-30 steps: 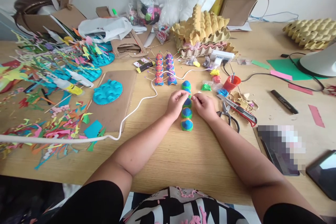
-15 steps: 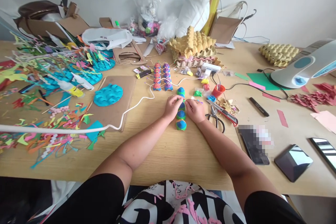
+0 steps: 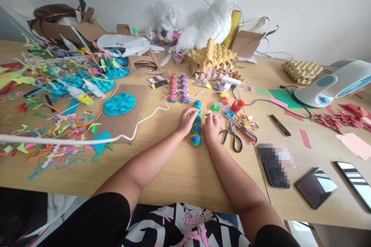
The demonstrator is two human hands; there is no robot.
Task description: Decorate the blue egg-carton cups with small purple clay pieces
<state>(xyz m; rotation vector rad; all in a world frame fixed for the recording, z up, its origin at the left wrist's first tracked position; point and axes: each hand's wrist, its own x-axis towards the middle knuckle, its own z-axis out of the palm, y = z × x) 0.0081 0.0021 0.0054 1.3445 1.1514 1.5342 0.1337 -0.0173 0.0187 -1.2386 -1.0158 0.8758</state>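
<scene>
A strip of blue and green painted egg-carton bumps point(image 3: 196, 139) lies upright on the table in front of me, running away from me. My left hand point(image 3: 188, 120) is at its left side, with thumb and fingers pinched together against the strip near its far bumps; whatever lies between the fingertips is too small to make out. Just right of the strip, and apart from it, my right hand point(image 3: 212, 125) is closed with its fingertips together, and a tiny pale bit shows at them. Beyond stand a red strip point(image 3: 173, 88) and a purple strip point(image 3: 184, 88) with thin sticks.
Scissors point(image 3: 232, 135) and a red cutter point(image 3: 245, 129) lie right of my right hand, near a red cup point(image 3: 237, 105). A blue disc point(image 3: 119, 104) rests on cardboard at left. A white cord point(image 3: 145, 119) crosses the table. Phones lie at right.
My right hand has moved off the strip, leaving a gap between them. My left hand stays at the strip's left side. The whole view has shifted slightly.
</scene>
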